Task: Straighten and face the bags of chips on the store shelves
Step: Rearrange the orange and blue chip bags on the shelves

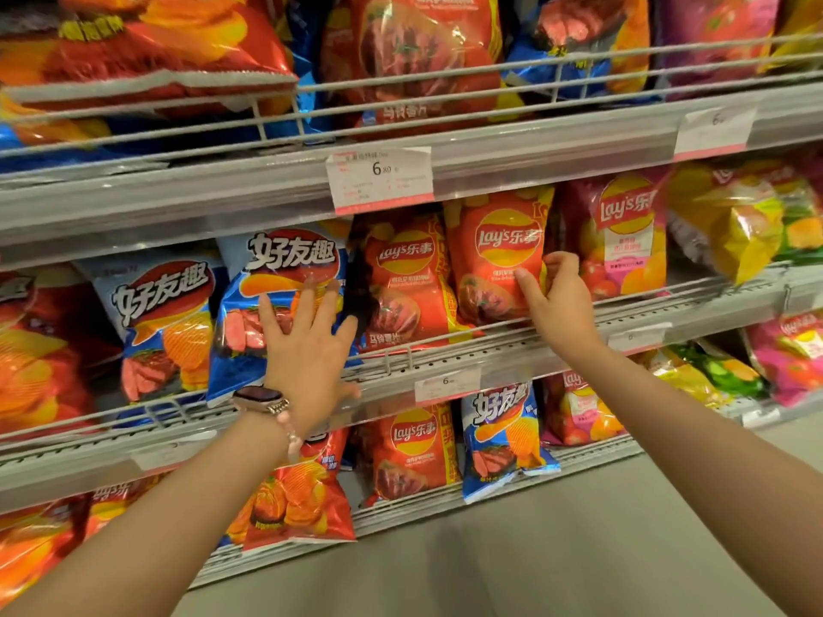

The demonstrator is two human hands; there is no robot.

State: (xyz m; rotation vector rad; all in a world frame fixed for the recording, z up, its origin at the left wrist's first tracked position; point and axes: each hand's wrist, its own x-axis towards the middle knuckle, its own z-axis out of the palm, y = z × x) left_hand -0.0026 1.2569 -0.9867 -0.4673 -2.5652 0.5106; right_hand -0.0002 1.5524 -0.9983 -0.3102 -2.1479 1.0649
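Observation:
On the middle shelf [467, 349] stand bags of chips. My left hand [307, 345], a watch on its wrist, lies flat with spread fingers against a blue bag [276, 287] with a red and white logo. My right hand [556, 296] grips the right edge of an upright red Lay's bag [494, 251], thumb on its front. Between them another red Lay's bag [401, 282] leans slightly left. A second blue bag [160, 322] stands to the left.
A purple-red Lay's bag [623, 233] and a tilted yellow bag [739, 220] stand right of my right hand. Wire rails [401, 82] front each shelf. A price tag [380, 178] hangs on the upper shelf edge. More bags fill the upper and lower shelves; grey floor lies below.

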